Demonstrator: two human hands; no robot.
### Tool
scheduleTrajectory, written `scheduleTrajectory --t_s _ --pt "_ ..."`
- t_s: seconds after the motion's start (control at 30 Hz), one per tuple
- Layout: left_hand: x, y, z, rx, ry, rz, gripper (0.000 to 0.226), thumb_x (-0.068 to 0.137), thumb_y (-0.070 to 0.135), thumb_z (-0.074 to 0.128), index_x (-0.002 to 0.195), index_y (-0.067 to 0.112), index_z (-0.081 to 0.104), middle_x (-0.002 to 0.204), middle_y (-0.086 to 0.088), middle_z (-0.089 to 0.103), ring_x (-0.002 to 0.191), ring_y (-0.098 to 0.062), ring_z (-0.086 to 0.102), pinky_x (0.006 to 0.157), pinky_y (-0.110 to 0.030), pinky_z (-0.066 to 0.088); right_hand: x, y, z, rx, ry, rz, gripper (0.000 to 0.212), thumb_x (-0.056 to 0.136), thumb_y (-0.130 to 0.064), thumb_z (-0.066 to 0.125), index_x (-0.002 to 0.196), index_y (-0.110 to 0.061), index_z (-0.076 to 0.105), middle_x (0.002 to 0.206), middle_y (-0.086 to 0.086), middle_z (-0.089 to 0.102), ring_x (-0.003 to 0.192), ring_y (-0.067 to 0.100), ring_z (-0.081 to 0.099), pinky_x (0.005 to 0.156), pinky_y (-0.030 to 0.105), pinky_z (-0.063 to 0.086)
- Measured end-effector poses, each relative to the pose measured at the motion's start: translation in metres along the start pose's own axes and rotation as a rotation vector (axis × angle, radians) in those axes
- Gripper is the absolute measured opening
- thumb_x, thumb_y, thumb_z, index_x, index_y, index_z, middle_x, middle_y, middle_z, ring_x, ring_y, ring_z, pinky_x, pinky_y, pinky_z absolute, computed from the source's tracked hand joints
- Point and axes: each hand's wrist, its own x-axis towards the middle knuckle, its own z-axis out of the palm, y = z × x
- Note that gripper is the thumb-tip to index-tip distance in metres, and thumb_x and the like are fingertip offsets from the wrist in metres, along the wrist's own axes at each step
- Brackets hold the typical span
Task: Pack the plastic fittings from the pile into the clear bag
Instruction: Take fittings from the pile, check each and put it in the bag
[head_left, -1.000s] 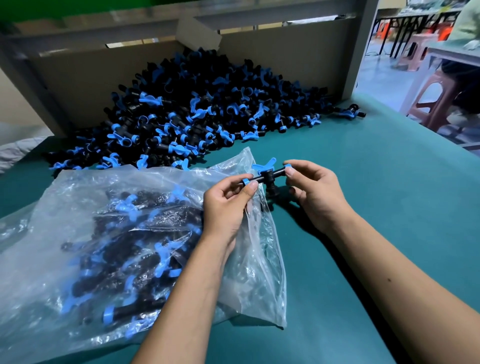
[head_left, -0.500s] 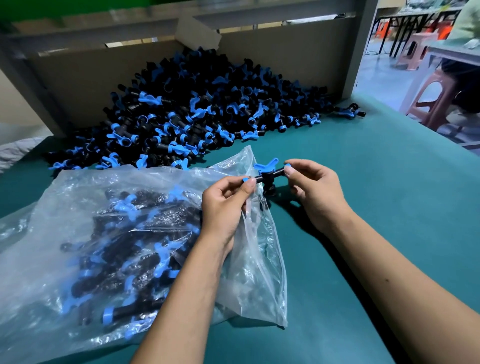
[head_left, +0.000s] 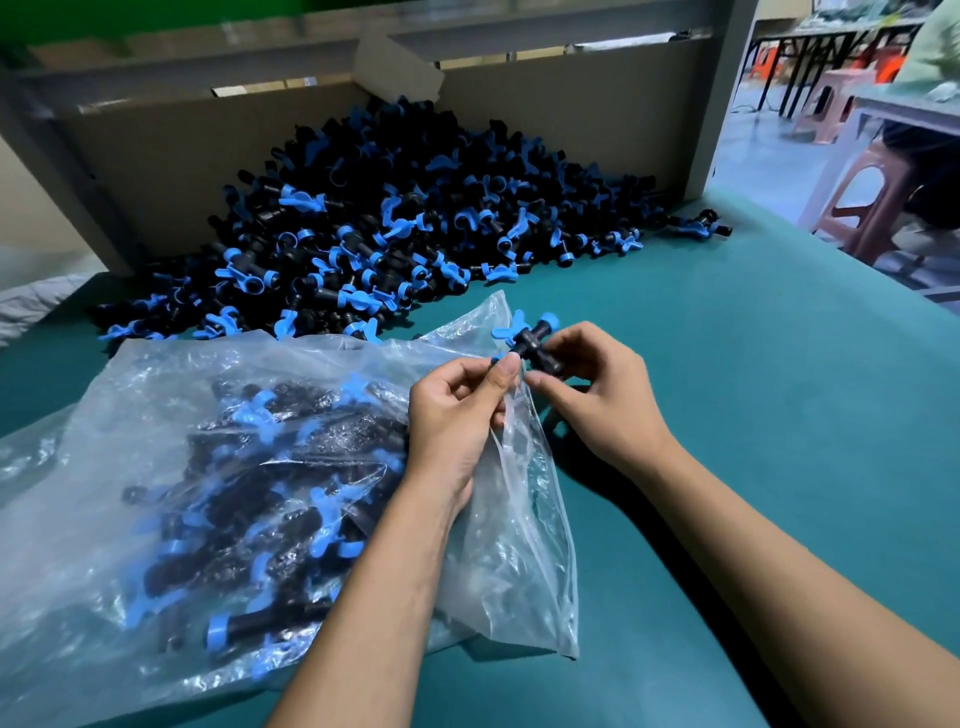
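A big pile of black and blue plastic fittings (head_left: 395, 228) lies at the back of the green table, against a cardboard wall. A clear bag (head_left: 171, 499) holding several fittings lies at the front left. Both hands hold one black and blue fitting (head_left: 532, 343) just above the bag's open right edge. My left hand (head_left: 457, 415) pinches the fitting's near-left end. My right hand (head_left: 597, 395) grips its black body from the right.
The green table top (head_left: 753, 415) stretches to the right and front. A cardboard wall (head_left: 571, 124) and grey frame (head_left: 724, 93) close off the back. Pink stools (head_left: 872, 208) and a seated person stand beyond the right edge. One stray fitting (head_left: 698, 226) lies by the frame post.
The fitting has turned in my hands from lying level to slanting, its far end now higher. My right hand's fingers have shifted onto its body. The bag has stayed put.
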Motion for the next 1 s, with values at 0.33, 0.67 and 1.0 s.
scheduleTrajectory --t_s 0.33,0.67,1.0 --pt "0.005 0.008 -0.008 -0.159 0.007 0.047 0.025 0.084 -0.005 0.076 0.105 0.006 0.075 0.086 -0.007 0.074 0.078 -0.013 0.067 0.073 -0.021 0.058 0.009 -0.013 -0.016 1.173 0.082 0.712 0.034 0.106 -0.028 0.046 0.098 0.001 0.062 0.082 0.017 0.073 0.051 0.010 0.054 0.046 0.011 0.045" --pt "-0.002 0.027 -0.004 -0.059 0.062 0.261 0.033 0.090 -0.013 0.067 0.115 0.008 0.071 0.098 -0.007 0.072 0.087 -0.014 0.065 0.079 -0.021 0.056 -0.002 -0.008 -0.007 0.271 -0.313 0.134 0.024 0.076 -0.003 0.080 0.096 -0.016 0.077 0.095 0.008 0.073 0.074 0.019 0.063 0.076 0.035 0.049" --pt "-0.018 0.040 0.013 0.102 -0.078 0.517 0.037 0.083 -0.005 0.066 0.118 0.010 0.069 0.103 -0.006 0.072 0.097 -0.007 0.068 0.083 -0.019 0.053 -0.011 -0.042 0.032 0.279 -0.362 -0.073 0.020 0.087 0.004 0.069 0.084 -0.015 0.071 0.081 -0.004 0.069 0.075 0.008 0.059 0.069 0.025 0.047"
